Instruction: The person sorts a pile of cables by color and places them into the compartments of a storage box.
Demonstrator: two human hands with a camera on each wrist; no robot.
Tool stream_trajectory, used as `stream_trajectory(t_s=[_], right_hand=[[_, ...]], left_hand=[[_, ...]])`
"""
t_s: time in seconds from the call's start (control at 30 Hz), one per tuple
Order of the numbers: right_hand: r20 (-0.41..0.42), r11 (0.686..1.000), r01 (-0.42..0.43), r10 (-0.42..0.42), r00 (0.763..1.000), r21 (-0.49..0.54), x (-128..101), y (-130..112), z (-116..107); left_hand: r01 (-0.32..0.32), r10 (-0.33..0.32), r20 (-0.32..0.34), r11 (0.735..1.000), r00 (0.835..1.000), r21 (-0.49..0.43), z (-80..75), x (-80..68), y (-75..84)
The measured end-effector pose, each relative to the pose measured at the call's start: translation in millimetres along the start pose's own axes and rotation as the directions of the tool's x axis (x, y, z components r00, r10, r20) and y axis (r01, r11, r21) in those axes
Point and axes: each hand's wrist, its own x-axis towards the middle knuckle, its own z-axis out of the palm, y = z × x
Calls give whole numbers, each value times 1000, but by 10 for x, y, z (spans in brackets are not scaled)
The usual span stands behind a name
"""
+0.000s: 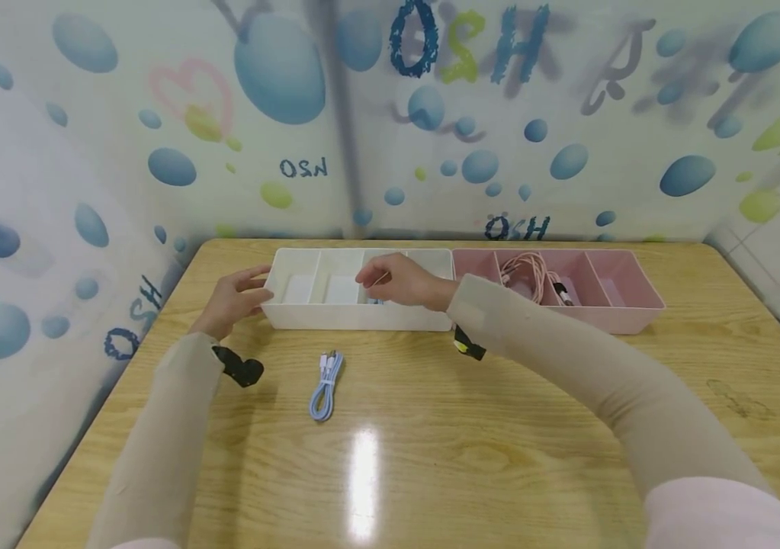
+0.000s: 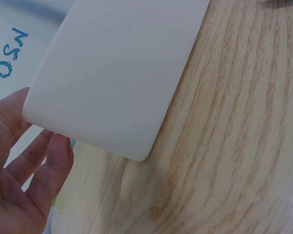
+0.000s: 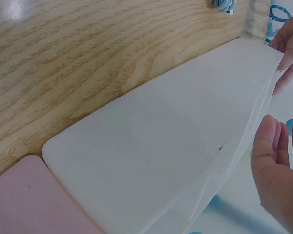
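Observation:
A white divided box (image 1: 355, 317) lies along the back of the table. My left hand (image 1: 233, 299) rests against its left end, thumb near the front corner and fingers by the end wall, also in the left wrist view. Over the third compartment hovers my right hand (image 1: 399, 280), fingers bent; in the right wrist view thumb and fingers stand apart with no object visible between them. A bit of something blue (image 1: 374, 300) shows in that compartment below the hand, mostly hidden. In front of the box lies a folded light-blue cable (image 1: 325, 387), tied at its middle.
A pink divided box (image 1: 626, 319) adjoins the white one on the right. It holds pink cables (image 1: 534, 273) and a cable with a black-and-white end (image 1: 561, 291), partly behind the right sleeve. A patterned curtain wall (image 1: 390, 152) stands behind the table (image 1: 472, 457).

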Motion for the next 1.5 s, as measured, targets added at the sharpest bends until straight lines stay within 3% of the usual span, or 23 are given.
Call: stream_trajectory(t_s=[0.4, 1.17, 1.5], right_hand=[[35, 998, 27, -29, 999, 60, -97, -47, 101], [154, 995, 78, -87, 984, 61, -117, -7, 337], [218, 997, 34, -48, 975, 68, -134, -7, 453]], left_hand=[[9, -9, 7, 1000, 1000, -3, 2, 18, -28], [14, -14, -9, 1000, 1000, 13, -1, 26, -38], [23, -23, -14, 1000, 1000, 17, -2, 28, -15]])
